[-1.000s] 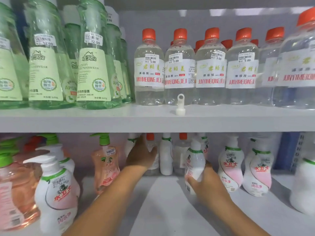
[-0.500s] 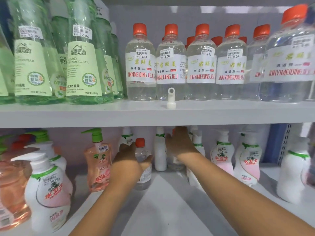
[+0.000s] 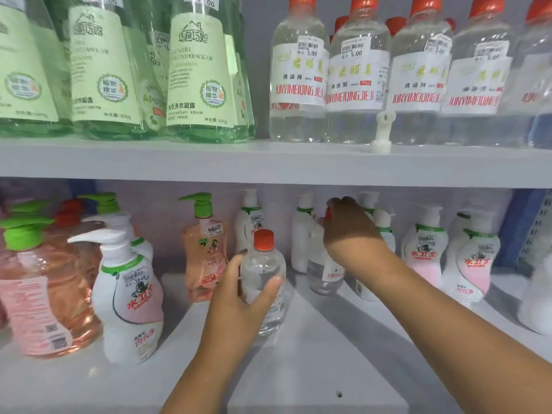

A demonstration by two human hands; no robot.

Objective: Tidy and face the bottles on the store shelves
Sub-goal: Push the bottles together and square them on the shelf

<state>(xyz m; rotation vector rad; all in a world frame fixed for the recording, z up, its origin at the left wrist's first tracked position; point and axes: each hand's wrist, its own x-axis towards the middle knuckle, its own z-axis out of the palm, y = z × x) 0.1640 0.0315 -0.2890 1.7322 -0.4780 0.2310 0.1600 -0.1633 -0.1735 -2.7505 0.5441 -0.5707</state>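
The person is working on the lower shelf [image 3: 298,369], where two clear bottles with red caps are standing among pump bottles that are a different product. The left hand [image 3: 239,297] is wrapping its fingers and thumb around the nearer clear bottle [image 3: 263,273], gripping it at the body, which is probably so that it can be lifted out or turned without tipping. That bottle is standing upright towards the middle of the lower shelf, just beside a pink pump bottle [image 3: 204,249] on its left. Its label is hard to read from here, since the hand is covering much of it.

The right hand [image 3: 348,231] is reaching deeper into the shelf and is closing from above on the top of the second clear bottle [image 3: 324,270], with a bit of red cap showing at the fingers. This bottle is sitting further back, close to the white pump bottles [image 3: 425,249], with part of a red-lettered label showing low on its side.

Both bottles look like the clear red-capped bottles [image 3: 355,73] lined up on the upper shelf [image 3: 268,162], so they are likely misplaced and being gathered for moving up there. A small white cap [image 3: 383,132] is standing loose on the front of the upper shelf.
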